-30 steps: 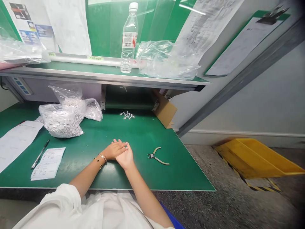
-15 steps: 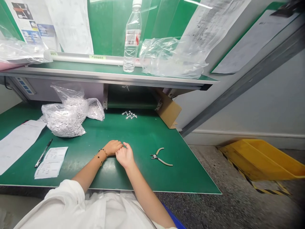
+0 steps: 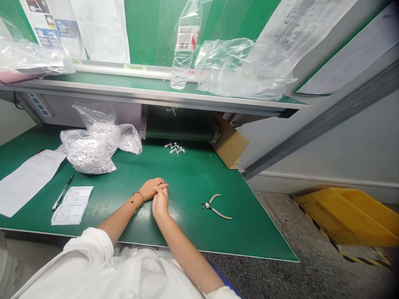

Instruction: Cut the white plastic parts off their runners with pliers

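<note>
Green, flat tabletop (image 3: 183,232) underlies the bare, braceleted left hand (image 3: 152,188) and bare right hand (image 3: 160,204), clasped together; pale-handled metal pliers (image 3: 208,205) lie to their right.

L hand (image 3: 152,187) touching R hand (image 3: 160,202); pliers (image 3: 207,205) nr R.

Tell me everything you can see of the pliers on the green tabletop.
The pliers lie spread open on the green tabletop, to the right of the right hand and apart from it. Two pale, curved handles fan toward the right; the metal-looking pivot is grey, and the short, dark jaws point left, parted. Only the tabletop touches them.
</note>
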Action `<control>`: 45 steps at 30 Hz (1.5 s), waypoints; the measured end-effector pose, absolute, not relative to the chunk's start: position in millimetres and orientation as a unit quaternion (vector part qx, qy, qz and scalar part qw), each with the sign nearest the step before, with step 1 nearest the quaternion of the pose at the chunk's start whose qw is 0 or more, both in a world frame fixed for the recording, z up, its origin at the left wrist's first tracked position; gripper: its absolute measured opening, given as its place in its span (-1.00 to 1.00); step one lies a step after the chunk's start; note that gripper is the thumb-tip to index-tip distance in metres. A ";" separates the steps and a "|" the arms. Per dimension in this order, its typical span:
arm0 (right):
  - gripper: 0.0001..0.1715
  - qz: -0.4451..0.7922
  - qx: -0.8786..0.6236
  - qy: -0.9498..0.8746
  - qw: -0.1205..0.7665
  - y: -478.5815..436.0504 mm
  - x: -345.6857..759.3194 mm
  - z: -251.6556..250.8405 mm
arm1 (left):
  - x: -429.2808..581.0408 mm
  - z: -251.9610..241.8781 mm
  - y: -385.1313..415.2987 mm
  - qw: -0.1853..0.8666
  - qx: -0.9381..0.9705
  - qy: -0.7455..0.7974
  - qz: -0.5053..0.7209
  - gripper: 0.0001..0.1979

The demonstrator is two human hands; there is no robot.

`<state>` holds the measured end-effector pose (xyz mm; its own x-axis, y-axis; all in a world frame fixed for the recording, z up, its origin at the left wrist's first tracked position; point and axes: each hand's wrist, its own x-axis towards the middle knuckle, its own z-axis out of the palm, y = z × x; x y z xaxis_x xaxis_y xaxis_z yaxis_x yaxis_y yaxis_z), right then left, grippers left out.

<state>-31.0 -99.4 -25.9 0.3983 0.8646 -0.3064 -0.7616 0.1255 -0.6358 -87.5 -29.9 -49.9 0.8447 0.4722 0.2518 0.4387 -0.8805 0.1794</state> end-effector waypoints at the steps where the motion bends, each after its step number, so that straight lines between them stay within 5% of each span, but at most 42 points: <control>1: -0.51 0.539 -0.382 -0.081 0.746 -98.8 -32.7 -25.6 | -88.1 -50.8 -29.4 0.063 0.954 0.248 0.155 -0.66; 8: -0.26 0.468 -0.506 -0.253 0.679 -93.9 -28.8 -32.7 | -91.8 -59.1 -25.4 0.098 0.937 0.254 0.218 -0.52; 13: -0.23 0.496 -0.456 -0.267 0.689 -92.8 -27.7 -33.2 | -92.7 -60.3 -23.5 0.131 0.917 0.283 0.250 -0.49; 19: -0.66 0.610 -0.321 -0.171 0.704 -95.4 -4.1 -22.4 | -80.7 -60.1 -35.1 0.322 0.773 0.354 0.416 -0.47; 22: -0.72 0.662 -0.241 -0.094 0.703 -97.8 14.0 -20.7 | -66.8 -62.9 -51.9 0.424 0.627 0.451 0.473 -0.67; 27: -0.68 0.678 -0.180 -0.037 0.712 -108.9 25.7 -37.3 | -53.0 -66.3 -73.4 0.450 0.620 0.453 0.456 -0.80; 33: -0.94 0.660 -0.233 -0.017 0.714 -112.1 32.3 -56.2 | -50.1 -60.4 -80.7 0.466 0.665 0.397 0.428 -0.80; 37: -0.73 0.690 -0.247 -0.052 0.678 -108.9 47.4 -51.6 | -49.7 -59.1 -82.5 0.444 0.724 0.350 0.395 -0.64; 45: -0.47 0.729 -0.291 -0.159 0.599 -117.4 57.3 -46.2 | -53.0 -58.2 -79.4 0.468 0.750 0.327 0.335 -0.72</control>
